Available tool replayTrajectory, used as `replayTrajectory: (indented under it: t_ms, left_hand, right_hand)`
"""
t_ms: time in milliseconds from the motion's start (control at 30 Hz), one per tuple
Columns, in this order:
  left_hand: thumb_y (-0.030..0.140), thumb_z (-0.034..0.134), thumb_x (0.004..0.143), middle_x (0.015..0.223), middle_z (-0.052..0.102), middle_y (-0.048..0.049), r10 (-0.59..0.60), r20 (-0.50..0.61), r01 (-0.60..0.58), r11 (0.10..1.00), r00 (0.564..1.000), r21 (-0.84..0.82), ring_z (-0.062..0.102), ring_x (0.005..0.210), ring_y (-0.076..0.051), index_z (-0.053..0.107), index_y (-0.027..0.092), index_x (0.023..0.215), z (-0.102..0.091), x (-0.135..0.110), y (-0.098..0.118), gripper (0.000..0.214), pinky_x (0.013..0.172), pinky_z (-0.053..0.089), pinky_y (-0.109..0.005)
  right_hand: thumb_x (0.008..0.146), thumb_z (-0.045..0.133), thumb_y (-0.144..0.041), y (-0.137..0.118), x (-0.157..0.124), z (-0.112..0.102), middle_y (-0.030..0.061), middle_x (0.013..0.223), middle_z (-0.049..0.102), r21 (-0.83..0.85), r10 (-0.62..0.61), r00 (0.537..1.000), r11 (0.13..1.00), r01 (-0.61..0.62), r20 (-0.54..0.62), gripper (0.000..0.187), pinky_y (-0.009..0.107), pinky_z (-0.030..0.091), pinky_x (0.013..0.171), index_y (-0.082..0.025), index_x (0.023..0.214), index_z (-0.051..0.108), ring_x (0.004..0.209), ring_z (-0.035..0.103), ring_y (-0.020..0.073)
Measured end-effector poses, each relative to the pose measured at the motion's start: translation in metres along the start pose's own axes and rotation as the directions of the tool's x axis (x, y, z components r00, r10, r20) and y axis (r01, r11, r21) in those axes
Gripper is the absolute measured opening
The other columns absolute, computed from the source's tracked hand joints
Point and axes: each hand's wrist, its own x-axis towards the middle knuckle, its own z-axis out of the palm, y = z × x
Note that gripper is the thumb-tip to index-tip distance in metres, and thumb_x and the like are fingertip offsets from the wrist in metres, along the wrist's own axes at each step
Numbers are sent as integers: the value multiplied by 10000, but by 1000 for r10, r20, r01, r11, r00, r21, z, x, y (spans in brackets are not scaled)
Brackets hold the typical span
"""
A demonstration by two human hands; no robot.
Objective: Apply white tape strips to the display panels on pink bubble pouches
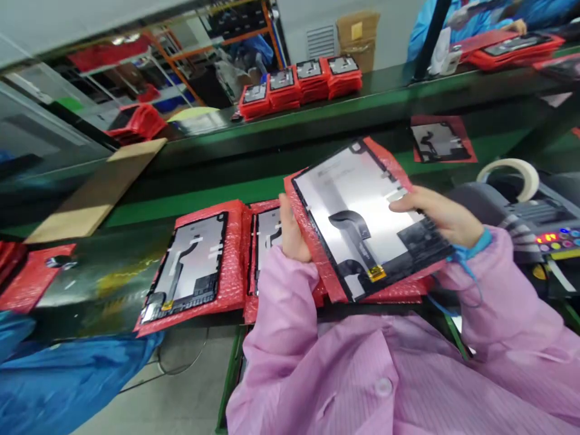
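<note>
Between my hands is a tablet screen panel with a silvery back, black edges and a dark flex cable, lying on red bubble wrap. My left hand grips the left edge, its fingers partly hidden behind the wrap. At the right edge, my right hand has its thumb on the panel's back and its other fingers out of sight beneath. A blue band circles my right wrist. Just left of my hands, a stack of similar panels on red bubble wrap rests on the bench, with another stack partly behind my left sleeve.
Several stacks of wrapped panels line the raised shelf. A single panel lies farther back at right. A tape dispenser with a tape roll stands at right. Blue sleeves of a co-worker show at lower left; another person sits beyond the shelf.
</note>
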Motion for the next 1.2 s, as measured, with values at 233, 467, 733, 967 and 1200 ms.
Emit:
replayTrajectory:
  t_ms: [233,467,733,967,1200]
  left_hand:
    - [54,592,779,1230,662,-85,19,-92,-5,989,996,145,641,1162,-207,481,198,1337,16,28,-44,586,1040,506,-398]
    - [139,557,879,1171,620,-108,468,266,-435,301,843,849,567,1197,-237,676,182,990,8,-25,-62,169,1090,442,-417]
    - [157,374,981,1265,638,-160,234,651,-668,-11,722,744,552,1228,-252,639,118,1219,1,-49,-74,358,1122,430,-459]
    - [183,356,1002,1301,610,-206,187,642,-646,-47,744,762,563,1217,-261,585,30,1273,4,-35,-74,387,1105,447,-418]
    - [225,440,990,1266,663,-117,214,579,-577,-77,787,813,555,1121,-265,657,123,1230,6,-26,-76,339,1050,454,-431]
  right_hand:
    - [614,789,-292,96,-19,4,56,927,710,124,66,997,990,-61,-38,484,421,569,814,-190,1025,553,854,684,230]
    - [705,723,-302,123,-24,7,74,965,697,-90,-22,982,996,5,-189,423,379,531,786,-170,1071,557,860,661,218]
    - [735,704,-286,108,-39,14,75,944,704,-348,-101,950,937,-8,-295,352,386,494,837,-163,1059,645,860,650,228]
    - [790,673,-298,118,-43,12,92,1006,685,-369,-211,950,922,116,-229,318,388,517,809,-162,1076,646,837,650,225]
    - [879,618,-335,145,-122,-28,65,883,639,-399,-392,534,910,108,-749,180,327,480,665,-189,967,677,713,582,172]
